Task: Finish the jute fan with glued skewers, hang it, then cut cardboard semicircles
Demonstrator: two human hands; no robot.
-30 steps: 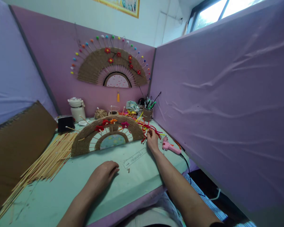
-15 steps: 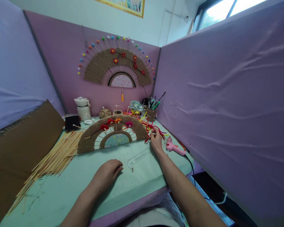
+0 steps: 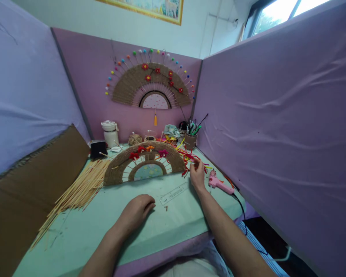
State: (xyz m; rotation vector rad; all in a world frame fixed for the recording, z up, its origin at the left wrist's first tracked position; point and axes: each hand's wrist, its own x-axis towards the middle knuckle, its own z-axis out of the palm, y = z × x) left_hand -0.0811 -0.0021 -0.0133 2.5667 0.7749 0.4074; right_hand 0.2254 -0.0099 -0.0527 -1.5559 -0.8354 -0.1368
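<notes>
Red pipe cleaners [image 3: 191, 158]: thin, fuzzy and bent, heaped in a loose tangle with a few yellow and orange strands, near the right edge of the table [image 3: 83, 231], toward its far right corner. Pinched at the near side of the heap by the fingertips of the right hand [image 3: 197, 175]. Just left of the heap, a half-round twine fan [image 3: 145, 163], lying flat, straight edge toward the near edge, red, orange and pink flowers on its arc. Left hand [image 3: 137, 209] palm down on the bare top near the middle.
</notes>
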